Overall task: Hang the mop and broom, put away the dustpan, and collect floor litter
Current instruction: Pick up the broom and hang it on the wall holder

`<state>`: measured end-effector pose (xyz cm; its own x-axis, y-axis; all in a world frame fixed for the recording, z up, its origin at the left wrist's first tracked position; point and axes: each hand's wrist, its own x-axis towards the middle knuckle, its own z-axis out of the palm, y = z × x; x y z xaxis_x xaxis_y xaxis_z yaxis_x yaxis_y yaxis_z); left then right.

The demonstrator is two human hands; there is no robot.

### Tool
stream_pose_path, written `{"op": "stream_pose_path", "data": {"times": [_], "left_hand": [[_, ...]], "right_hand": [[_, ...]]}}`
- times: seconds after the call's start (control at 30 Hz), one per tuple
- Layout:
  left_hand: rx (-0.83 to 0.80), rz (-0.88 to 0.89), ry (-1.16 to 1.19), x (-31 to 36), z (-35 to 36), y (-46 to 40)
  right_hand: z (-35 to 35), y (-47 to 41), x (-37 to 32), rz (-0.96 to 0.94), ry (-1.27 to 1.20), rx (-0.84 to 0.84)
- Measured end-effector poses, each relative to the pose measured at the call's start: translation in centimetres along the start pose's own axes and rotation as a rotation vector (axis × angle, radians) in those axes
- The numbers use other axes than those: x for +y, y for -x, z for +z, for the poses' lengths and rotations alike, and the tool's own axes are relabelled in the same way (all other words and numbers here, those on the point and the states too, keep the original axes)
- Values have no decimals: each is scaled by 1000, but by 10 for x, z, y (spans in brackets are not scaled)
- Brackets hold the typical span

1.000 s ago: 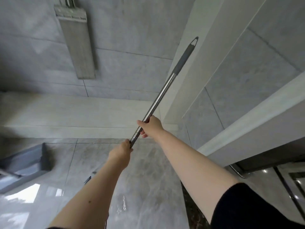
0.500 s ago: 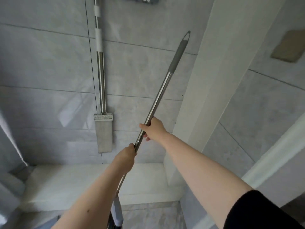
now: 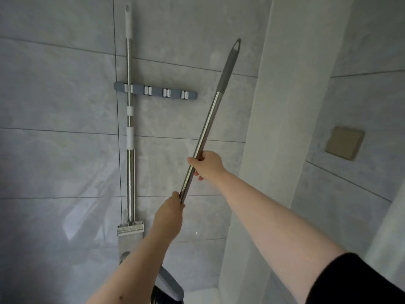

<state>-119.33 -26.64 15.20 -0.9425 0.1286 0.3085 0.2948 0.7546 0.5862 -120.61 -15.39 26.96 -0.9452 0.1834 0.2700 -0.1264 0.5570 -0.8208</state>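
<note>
A flat mop (image 3: 130, 172) hangs upright on the grey tiled wall, its steel handle clipped into the leftmost slot of a grey wall rack (image 3: 155, 90). Three white clips to its right hold nothing. I hold the broom (image 3: 208, 126) tilted up to the right, its grey grip end pointing past the rack's right end. My right hand (image 3: 207, 164) grips the steel handle higher up. My left hand (image 3: 169, 216) grips it lower down. The broom's grey head (image 3: 169, 286) shows at the bottom edge, partly behind my left forearm.
A white pillar (image 3: 285, 128) juts out right of the rack, close to the broom's handle. A tan square plate (image 3: 344, 142) sits on the right wall. A white ledge (image 3: 203, 296) shows at the bottom.
The view has tilted up from the floor to the wall, bringing the rack and whole hung mop into sight. Both hands keep their grip while the broom rises toward the rack.
</note>
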Motion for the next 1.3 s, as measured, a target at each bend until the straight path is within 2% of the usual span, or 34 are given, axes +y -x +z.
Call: {"op": "stream_pose_path", "data": {"times": [0.2, 0.37, 0.57, 0.7, 1.07, 1.3], "left_hand": [[89, -21, -27, 29, 3, -72], [131, -30, -78, 54, 13, -136], [197, -109, -94, 71, 17, -203], [242, -121, -89, 68, 13, -234], [229, -106, -105, 48, -21, -309], [184, -97, -149, 37, -19, -338]], "right_hand": [[-36, -86, -30, -171, -17, 52], [-57, -160, -31, -241, 14, 31], [-64, -227, -39, -323, -24, -35], [-60, -260, -50, -383, -21, -1], [-42, -326, -89, -458, 51, 53], [-45, -359, -111, -480, -59, 79]]}}
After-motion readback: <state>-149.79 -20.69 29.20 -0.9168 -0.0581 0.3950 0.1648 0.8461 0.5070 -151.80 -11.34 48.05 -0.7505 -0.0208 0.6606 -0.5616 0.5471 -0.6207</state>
